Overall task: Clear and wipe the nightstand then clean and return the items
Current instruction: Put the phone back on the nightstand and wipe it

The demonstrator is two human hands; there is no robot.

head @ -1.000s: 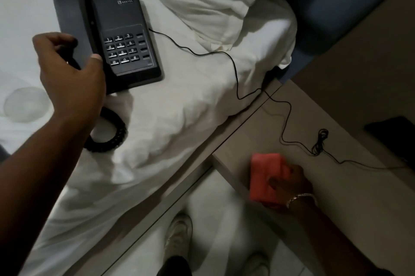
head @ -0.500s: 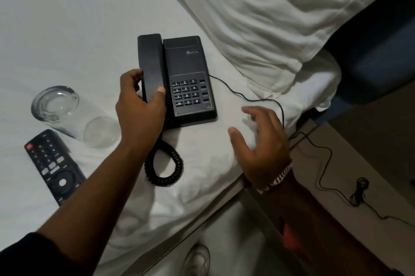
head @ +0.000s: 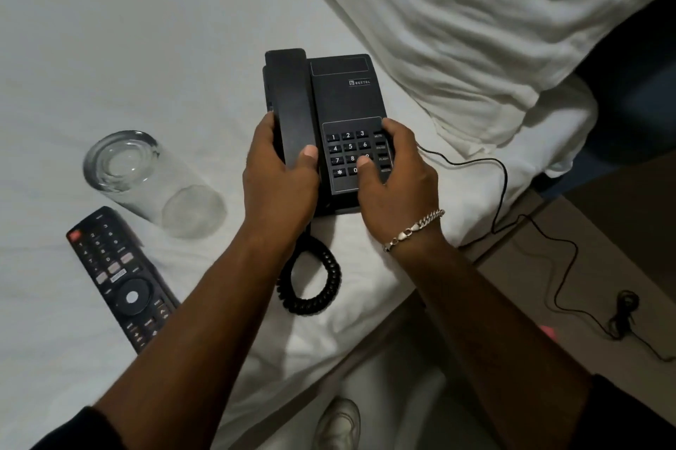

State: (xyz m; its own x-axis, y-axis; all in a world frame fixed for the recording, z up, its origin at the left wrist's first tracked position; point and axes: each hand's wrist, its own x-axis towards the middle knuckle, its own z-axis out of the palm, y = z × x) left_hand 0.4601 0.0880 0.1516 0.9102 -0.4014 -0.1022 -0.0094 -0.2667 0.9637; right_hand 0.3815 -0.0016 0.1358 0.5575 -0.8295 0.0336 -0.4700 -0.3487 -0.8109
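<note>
A black desk telephone (head: 340, 127) sits on the white bed sheet (head: 146, 28), gripped from both sides by a person leaning over it. The left hand (head: 280, 175) wraps the handset (head: 290, 102), which lies in its cradle along the phone's left edge, the grip closed with fingers behind and thumb in front. The right hand (head: 397, 179), a silver chain bracelet (head: 413, 230) at its wrist, clamps the phone's right edge, the grip closed on the base with the thumb pressed on the keypad near the 9 key.

Just below the phone, the coiled handset cord (head: 311, 285) loops on the sheet between the two forearms. A thin black line cord (head: 501, 190) runs from the phone's right side, off the mattress edge and across the wooden nightstand desk (head: 603, 266) at lower right of the phone, ending near a small bundled knot (head: 623, 307). A sliver of pink cloth (head: 548, 331) shows on the desk beside the right forearm.

To the left of the phone, a clear drinking glass (head: 150, 180) lies on its side on the sheet, with nothing visible inside it. Just below the glass rests a black remote control (head: 119, 279), face up. A white pillow (head: 475, 18) lies above and right of the phone. Below the phone, past the mattress edge, a light-coloured shoe (head: 340, 424) stands on the floor.
</note>
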